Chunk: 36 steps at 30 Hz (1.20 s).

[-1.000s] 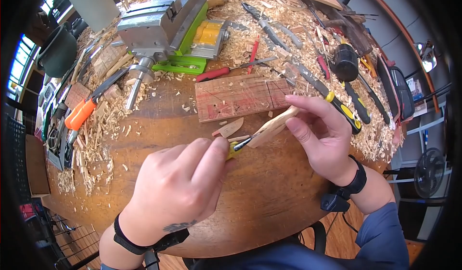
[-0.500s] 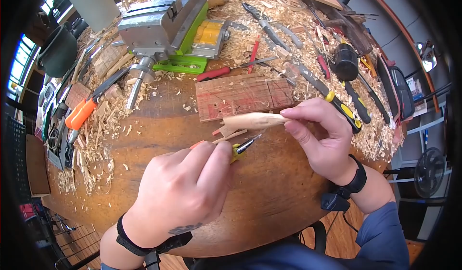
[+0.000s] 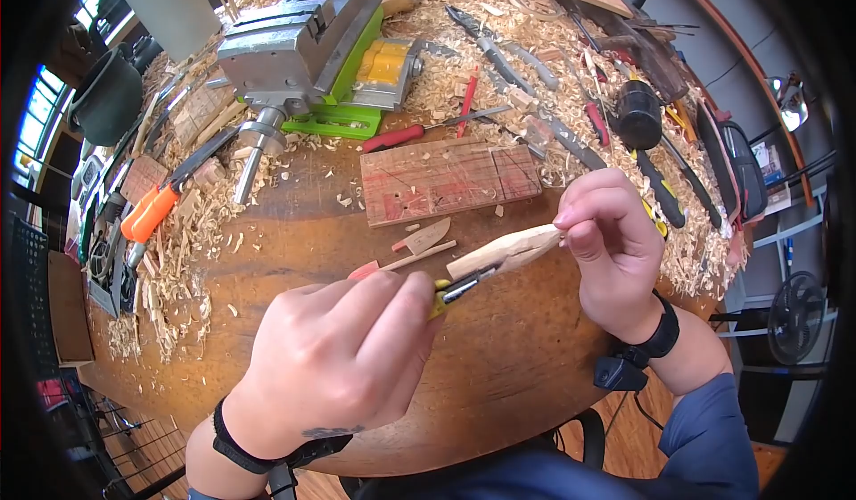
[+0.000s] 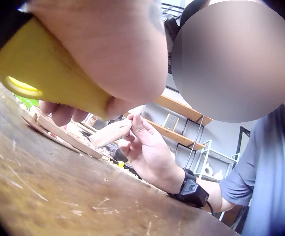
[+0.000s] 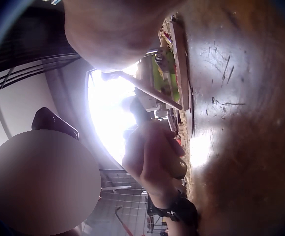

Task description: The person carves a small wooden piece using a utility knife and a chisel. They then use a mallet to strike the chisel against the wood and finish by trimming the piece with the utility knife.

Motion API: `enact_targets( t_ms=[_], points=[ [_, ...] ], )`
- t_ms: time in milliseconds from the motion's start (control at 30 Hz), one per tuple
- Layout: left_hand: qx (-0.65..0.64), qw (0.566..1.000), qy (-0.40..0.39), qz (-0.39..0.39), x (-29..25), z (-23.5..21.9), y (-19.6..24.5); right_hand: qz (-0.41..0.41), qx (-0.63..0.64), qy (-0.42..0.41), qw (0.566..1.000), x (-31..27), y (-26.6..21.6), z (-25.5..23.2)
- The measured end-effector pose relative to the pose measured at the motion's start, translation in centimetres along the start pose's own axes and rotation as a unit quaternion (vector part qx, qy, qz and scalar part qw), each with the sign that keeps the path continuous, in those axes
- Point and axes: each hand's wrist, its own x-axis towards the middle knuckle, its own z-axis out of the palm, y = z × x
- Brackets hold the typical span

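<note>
My left hand [image 3: 334,353] grips the yellow handle of a utility knife [image 3: 467,284], its metal nose and blade pointing right. In the left wrist view the yellow handle [image 4: 49,64] fills the upper left, under the palm. My right hand [image 3: 617,246] pinches the narrow right end of a pale carved wood piece [image 3: 490,256] between thumb and fingers. This piece is held over the table, its wider end slanting down to the left. The blade overlaps the wood's near edge in the head view. Behind the knife lie a small knife-shaped wood cutout [image 3: 428,235] and a thin wood strip [image 3: 417,256].
A reddish marked board [image 3: 450,183] lies beyond the hands on the wooden table [image 3: 499,393]. A metal vise [image 3: 285,54] stands at the back left. Shavings surround a black mallet [image 3: 640,115], a red-handled tool [image 3: 394,138] and an orange-handled tool [image 3: 152,210].
The wood piece swung level and turned half a second ago, then tilted down-left again. The blade came off it and is back along its near edge. My right hand shifted slightly right.
</note>
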Motion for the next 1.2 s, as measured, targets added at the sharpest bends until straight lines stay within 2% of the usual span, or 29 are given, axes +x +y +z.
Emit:
enact_targets(
  t_ms=[67, 333, 600, 800, 1200],
  points=[
    [0.008, 0.999, -0.033, 0.013, 0.0, 0.0, 0.0, -0.002, 0.006, -0.007, 1.000, 0.0, 0.1, -0.1],
    [-0.003, 0.997, -0.074, 0.015, -0.1, -0.2, 0.1, -0.017, 0.086, -0.028, 0.996, 0.1, 0.1, 0.3],
    [-0.027, 0.996, -0.079, 0.021, 0.1, -0.1, 0.0, -0.073, -0.015, -0.057, 0.996, 0.5, -0.4, 0.1],
    [-0.030, 0.997, -0.066, 0.033, 0.0, 0.0, -0.1, -0.079, -0.025, -0.060, 0.995, 0.6, -0.5, 0.1],
    [-0.029, 0.994, -0.106, 0.025, 0.0, -0.2, 0.0, -0.124, -0.075, -0.082, 0.986, 1.0, -1.0, -0.1]
  ],
)
